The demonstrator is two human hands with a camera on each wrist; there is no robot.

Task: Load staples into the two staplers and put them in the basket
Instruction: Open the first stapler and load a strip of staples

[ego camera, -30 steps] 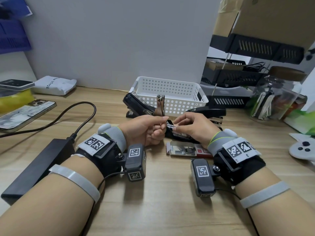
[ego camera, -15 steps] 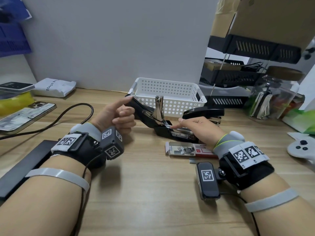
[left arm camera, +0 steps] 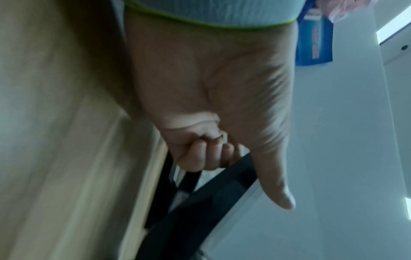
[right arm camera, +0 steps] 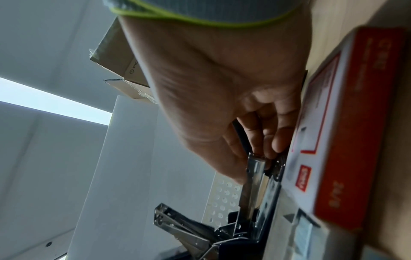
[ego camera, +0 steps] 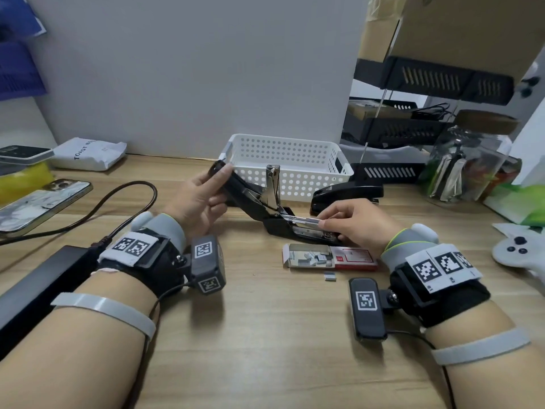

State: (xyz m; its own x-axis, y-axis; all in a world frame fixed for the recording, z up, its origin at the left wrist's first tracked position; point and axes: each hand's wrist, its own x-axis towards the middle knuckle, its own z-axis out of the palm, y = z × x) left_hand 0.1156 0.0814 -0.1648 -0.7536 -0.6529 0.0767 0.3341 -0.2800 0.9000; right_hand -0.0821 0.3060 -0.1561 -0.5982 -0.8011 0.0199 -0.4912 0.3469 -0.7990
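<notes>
An open black stapler (ego camera: 283, 228) lies on the wooden desk in front of the white basket (ego camera: 295, 149). Its lid (ego camera: 244, 191) is swung back to the left and the metal pusher arm (ego camera: 272, 183) stands upright. My left hand (ego camera: 219, 187) grips the far end of the lid, thumb on top (left arm camera: 278, 190) and fingers curled beneath. My right hand (ego camera: 323, 220) pinches the front end of the metal staple channel (right arm camera: 255, 165). The second stapler (ego camera: 348, 192) lies closed by the basket's right corner.
An open red and white staple box (ego camera: 330, 257) lies just before the stapler, with one loose staple strip (ego camera: 330, 276) beside it. A phone (ego camera: 41, 202), a cable (ego camera: 118, 199) and a black block (ego camera: 38, 284) are at left. A jar (ego camera: 469, 169) and a white controller (ego camera: 522, 252) are at right.
My left hand left the middle of the stapler, moved up and left, and took hold of the lid's end. My right hand stayed at the front of the staple channel.
</notes>
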